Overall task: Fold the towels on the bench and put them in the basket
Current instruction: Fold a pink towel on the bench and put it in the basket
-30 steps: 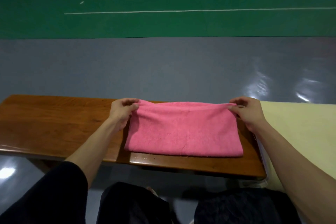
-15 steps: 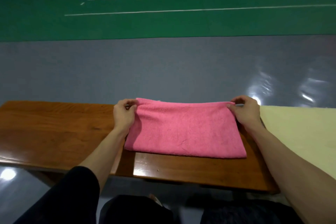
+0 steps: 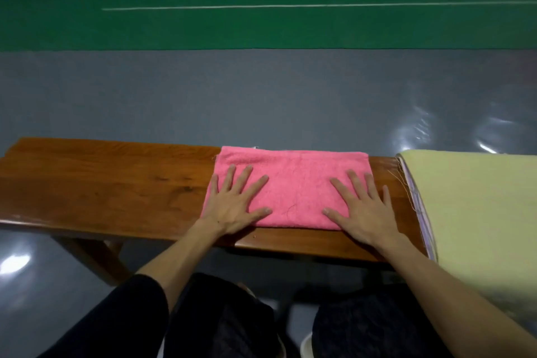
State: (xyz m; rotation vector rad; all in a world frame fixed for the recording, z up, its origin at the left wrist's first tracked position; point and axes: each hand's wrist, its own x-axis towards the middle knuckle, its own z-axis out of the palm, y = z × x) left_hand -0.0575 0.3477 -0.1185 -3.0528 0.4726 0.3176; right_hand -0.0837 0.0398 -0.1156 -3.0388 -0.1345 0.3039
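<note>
On bench [image 3: 116,183], folded pink towel [image 3: 293,183] under both flat hands: left hand [image 3: 232,203], right hand [image 3: 360,206].

Pink towel [image 3: 293,183], brown wooden bench [image 3: 116,183], pale yellow cloth [image 3: 476,212], green floor [image 3: 261,23]

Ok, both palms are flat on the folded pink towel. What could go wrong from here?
The pink towel lies near the front edge of the bench; smoothing toward the body with the left hand and right hand could drag it off. The right hand is close to the yellow towel and might ruffle it.
</note>
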